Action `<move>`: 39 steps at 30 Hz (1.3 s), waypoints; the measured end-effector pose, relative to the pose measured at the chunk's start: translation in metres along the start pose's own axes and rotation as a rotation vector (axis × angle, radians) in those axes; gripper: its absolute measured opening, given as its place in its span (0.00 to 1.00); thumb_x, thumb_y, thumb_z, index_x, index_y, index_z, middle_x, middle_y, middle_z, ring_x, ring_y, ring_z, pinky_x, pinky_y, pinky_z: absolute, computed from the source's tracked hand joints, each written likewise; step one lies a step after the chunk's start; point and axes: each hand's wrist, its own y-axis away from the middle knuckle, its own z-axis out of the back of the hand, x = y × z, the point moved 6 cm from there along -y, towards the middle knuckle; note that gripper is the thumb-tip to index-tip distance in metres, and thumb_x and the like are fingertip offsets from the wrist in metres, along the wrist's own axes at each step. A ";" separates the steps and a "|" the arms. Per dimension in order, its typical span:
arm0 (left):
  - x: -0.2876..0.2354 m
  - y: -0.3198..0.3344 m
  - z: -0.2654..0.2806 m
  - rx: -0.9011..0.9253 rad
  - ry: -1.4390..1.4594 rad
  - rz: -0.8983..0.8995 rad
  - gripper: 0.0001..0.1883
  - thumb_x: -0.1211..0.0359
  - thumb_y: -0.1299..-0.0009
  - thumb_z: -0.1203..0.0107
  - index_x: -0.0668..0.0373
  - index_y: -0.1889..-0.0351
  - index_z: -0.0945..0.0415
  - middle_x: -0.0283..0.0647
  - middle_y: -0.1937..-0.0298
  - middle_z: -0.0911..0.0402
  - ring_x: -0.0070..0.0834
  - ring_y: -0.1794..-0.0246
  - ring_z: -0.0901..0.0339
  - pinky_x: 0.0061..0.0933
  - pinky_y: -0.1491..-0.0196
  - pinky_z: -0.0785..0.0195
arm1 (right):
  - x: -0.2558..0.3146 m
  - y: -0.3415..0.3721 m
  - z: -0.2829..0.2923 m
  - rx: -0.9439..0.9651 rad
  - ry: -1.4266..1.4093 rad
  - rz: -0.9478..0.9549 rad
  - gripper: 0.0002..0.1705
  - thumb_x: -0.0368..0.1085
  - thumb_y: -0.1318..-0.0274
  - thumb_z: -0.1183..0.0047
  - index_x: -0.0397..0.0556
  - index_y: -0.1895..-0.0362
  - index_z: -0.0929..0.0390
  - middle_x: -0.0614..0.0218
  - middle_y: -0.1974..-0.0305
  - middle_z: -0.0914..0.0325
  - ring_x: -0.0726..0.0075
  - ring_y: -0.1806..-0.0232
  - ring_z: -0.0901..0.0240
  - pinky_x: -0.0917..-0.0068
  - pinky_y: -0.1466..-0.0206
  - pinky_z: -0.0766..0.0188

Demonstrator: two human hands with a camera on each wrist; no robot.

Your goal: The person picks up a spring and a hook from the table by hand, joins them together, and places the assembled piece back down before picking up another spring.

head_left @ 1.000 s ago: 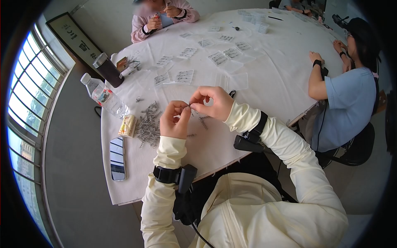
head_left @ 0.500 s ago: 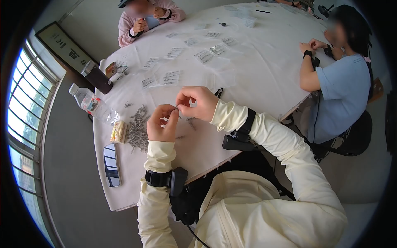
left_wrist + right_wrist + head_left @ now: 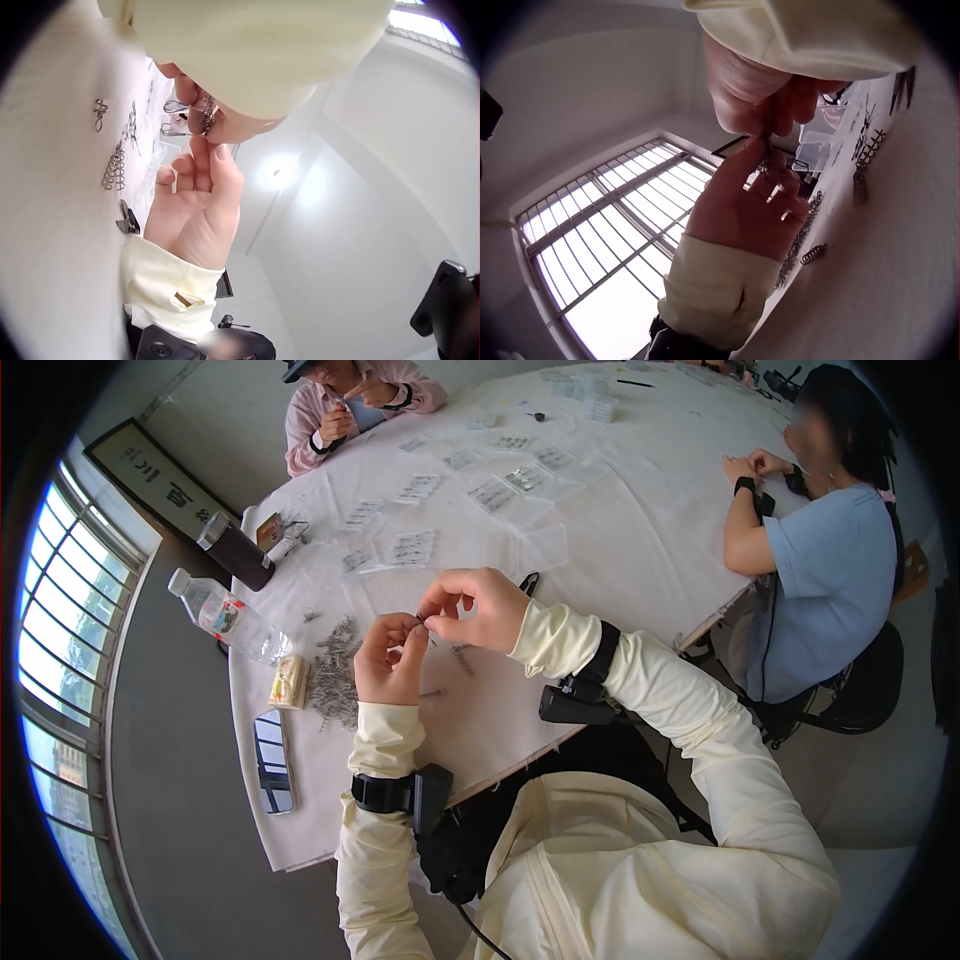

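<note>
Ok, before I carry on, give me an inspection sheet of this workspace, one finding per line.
Surface: white cloth-covered table, cloth creased in places.
Job's things: heap of wire springs left of the hands; loose springs nearby; clear trays beyond, several filled.
Clutter: bottle, flask, small pack and phone along the table's left side.
Left hand: pinches a small wire piece.
Right hand: pinches the same piece; exact grip partly hidden.
Cables: black cable beside the cream jacket, off the table.
Surroundings: barred window and framed sign at left; person in pink across, person in blue at right.
</note>
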 end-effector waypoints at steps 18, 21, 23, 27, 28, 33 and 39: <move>0.001 0.000 0.000 0.009 0.020 0.007 0.03 0.72 0.31 0.44 0.60 0.64 0.23 0.25 0.71 0.24 0.10 0.72 0.34 0.15 0.68 0.41 | -0.007 -0.001 -0.001 0.011 0.047 -0.056 0.09 0.38 0.50 0.41 0.46 0.68 0.20 0.71 0.72 0.20 0.75 0.71 0.27 0.74 0.65 0.32; 0.000 0.000 0.001 0.006 -0.001 0.010 0.03 0.71 0.31 0.43 0.60 0.64 0.23 0.25 0.71 0.24 0.10 0.73 0.34 0.15 0.69 0.41 | -0.004 -0.001 -0.001 0.029 0.031 -0.058 0.08 0.37 0.50 0.41 0.48 0.67 0.20 0.76 0.73 0.21 0.80 0.71 0.31 0.77 0.63 0.37; 0.000 0.000 0.001 0.005 -0.021 0.005 0.03 0.71 0.31 0.43 0.60 0.64 0.23 0.25 0.71 0.24 0.10 0.73 0.34 0.15 0.69 0.41 | -0.004 -0.001 -0.001 0.025 0.030 -0.059 0.07 0.37 0.50 0.41 0.48 0.67 0.20 0.76 0.73 0.21 0.80 0.71 0.31 0.77 0.63 0.37; 0.000 0.000 0.001 0.003 -0.055 0.006 0.03 0.71 0.31 0.43 0.60 0.64 0.23 0.26 0.71 0.24 0.10 0.73 0.34 0.15 0.69 0.42 | -0.004 -0.001 -0.001 0.033 0.042 -0.062 0.07 0.37 0.50 0.41 0.48 0.67 0.20 0.76 0.73 0.22 0.80 0.71 0.31 0.77 0.63 0.37; 0.000 0.000 0.002 0.002 -0.056 0.006 0.03 0.71 0.31 0.43 0.60 0.64 0.23 0.26 0.71 0.24 0.10 0.73 0.34 0.15 0.69 0.42 | -0.005 -0.002 -0.002 0.034 0.042 -0.061 0.07 0.37 0.50 0.41 0.48 0.67 0.20 0.76 0.73 0.22 0.80 0.71 0.31 0.77 0.63 0.37; -0.001 0.000 0.001 0.000 -0.067 0.000 0.03 0.71 0.31 0.43 0.60 0.64 0.23 0.26 0.72 0.24 0.10 0.73 0.33 0.16 0.69 0.41 | -0.004 -0.001 -0.002 0.027 0.052 -0.010 0.09 0.38 0.49 0.42 0.47 0.67 0.21 0.71 0.72 0.21 0.73 0.71 0.28 0.73 0.65 0.32; -0.008 0.002 0.000 -0.019 -0.059 -0.020 0.03 0.71 0.31 0.43 0.60 0.64 0.24 0.26 0.72 0.24 0.11 0.72 0.33 0.16 0.69 0.41 | -0.005 0.000 -0.002 0.047 0.036 -0.040 0.08 0.36 0.49 0.43 0.48 0.65 0.22 0.76 0.71 0.22 0.79 0.70 0.31 0.77 0.62 0.36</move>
